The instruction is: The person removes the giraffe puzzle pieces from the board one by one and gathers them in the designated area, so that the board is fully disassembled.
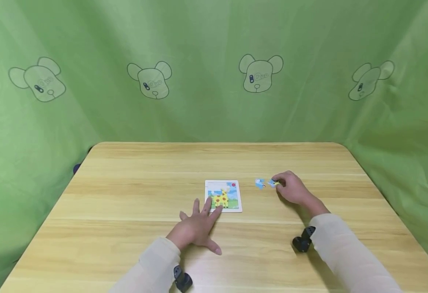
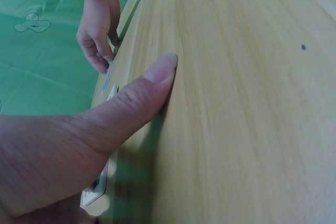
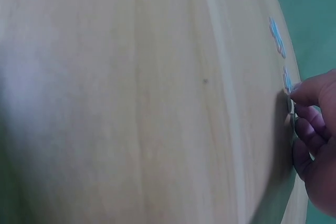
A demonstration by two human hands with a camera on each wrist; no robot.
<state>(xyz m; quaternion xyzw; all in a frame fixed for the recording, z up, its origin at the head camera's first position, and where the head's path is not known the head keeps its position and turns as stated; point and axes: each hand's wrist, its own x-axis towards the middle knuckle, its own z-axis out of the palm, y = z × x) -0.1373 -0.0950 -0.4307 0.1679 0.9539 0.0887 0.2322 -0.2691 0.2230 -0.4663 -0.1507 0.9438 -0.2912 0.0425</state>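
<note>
A square giraffe jigsaw puzzle (image 1: 240, 200) in a white-bordered tray lies mid-table, a pale gap at its upper left. My left hand (image 1: 199, 228) spreads its fingers over the tray's lower-left edge, thumb stretched out to the side; in the left wrist view that thumb (image 2: 136, 95) hides much of the tray. To the right, my right hand (image 1: 290, 189) has its thumb and fingertips at a blue and yellow puzzle piece (image 1: 271, 183), pinching its edge near the tabletop. Another blue and white puzzle piece (image 1: 259, 183) lies between that hand and the tray.
The wooden table (image 1: 126, 183) has rounded far corners. A green curtain (image 1: 199, 118) with mouse-like head drawings hangs behind it and along both sides. Black devices (image 1: 302, 243) are strapped at both wrists over pale sleeves.
</note>
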